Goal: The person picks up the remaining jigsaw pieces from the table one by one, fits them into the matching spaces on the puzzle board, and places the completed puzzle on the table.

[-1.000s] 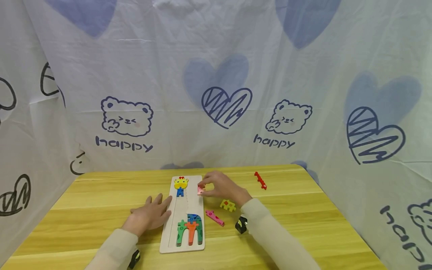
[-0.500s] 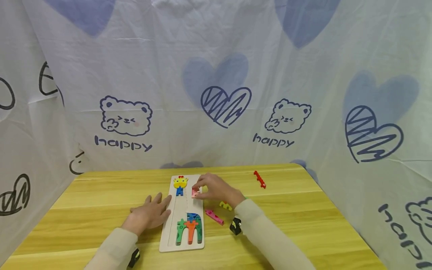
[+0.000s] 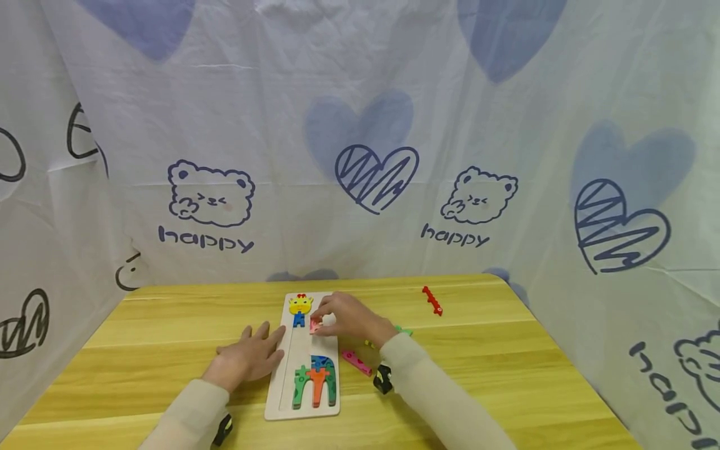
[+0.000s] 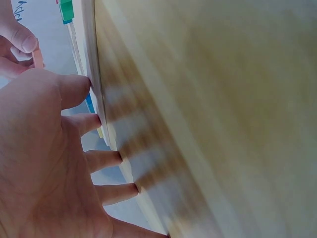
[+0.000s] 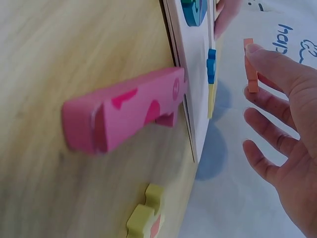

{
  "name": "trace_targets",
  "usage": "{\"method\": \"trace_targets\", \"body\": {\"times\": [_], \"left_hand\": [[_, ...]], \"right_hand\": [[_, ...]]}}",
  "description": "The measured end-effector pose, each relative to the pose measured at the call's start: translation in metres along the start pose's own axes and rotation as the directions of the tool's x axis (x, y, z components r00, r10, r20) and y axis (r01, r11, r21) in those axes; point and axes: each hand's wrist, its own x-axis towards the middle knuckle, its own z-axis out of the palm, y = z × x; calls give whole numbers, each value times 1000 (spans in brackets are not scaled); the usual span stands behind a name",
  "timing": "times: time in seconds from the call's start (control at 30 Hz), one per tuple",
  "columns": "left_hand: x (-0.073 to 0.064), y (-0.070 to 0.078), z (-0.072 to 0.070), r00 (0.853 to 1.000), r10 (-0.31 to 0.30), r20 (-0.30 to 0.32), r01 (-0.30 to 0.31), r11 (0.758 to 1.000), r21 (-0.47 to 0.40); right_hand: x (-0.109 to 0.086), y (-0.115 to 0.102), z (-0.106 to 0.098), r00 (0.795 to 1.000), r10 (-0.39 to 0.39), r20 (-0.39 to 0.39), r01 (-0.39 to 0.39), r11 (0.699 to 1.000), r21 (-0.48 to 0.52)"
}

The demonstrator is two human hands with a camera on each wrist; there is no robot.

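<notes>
My right hand (image 3: 351, 317) pinches a small light pink puzzle piece (image 5: 251, 69) between thumb and index finger, held just above the upper part of a white puzzle board (image 3: 300, 347). The other right fingers are loosely bent. My left hand (image 3: 250, 354) lies at the board's left side, fingers spread, with the thumb and fingertips at its edge in the left wrist view. On the board sit a yellow giraffe head (image 3: 300, 304), a blue neck piece (image 3: 299, 320) below it, and green, orange and dark blue body and leg pieces (image 3: 319, 384) at the near end.
Right of the board lies a long pink piece (image 3: 357, 362). A yellow piece (image 5: 143, 218) and a green piece (image 3: 403, 330) are partly hidden by my right arm in the head view. Farther back right is a red piece (image 3: 432, 300). A printed cloth hangs behind the table.
With the light pink piece in its fingers, my right hand has moved left from the board's right edge towards the blue neck piece. My left hand has stayed put.
</notes>
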Motion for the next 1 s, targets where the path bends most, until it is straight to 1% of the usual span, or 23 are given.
{"method": "trace_targets", "body": {"times": [0.17,0.4,0.6,0.87,1.0], "left_hand": [[-1,-1,1,1000,0,-4,0,1000,0],[-3,-1,0,1000,2,2,-2,1000,-13],[-2,-3,2,1000,9,1,-9,1000,-18],[1,-3,1,1000,18,-4,-18,1000,-12],[1,-3,1,1000,15,-4,-15,1000,-9]], "right_hand": [[4,-7,3,1000,3,11,-2,1000,-17],[9,-12,10,1000,24,18,-24,1000,4],[14,-18,15,996,80,37,-80,997,21],[19,-21,16,996,90,16,-90,995,-34],[22,-23,17,997,76,2,-76,995,-69]]}}
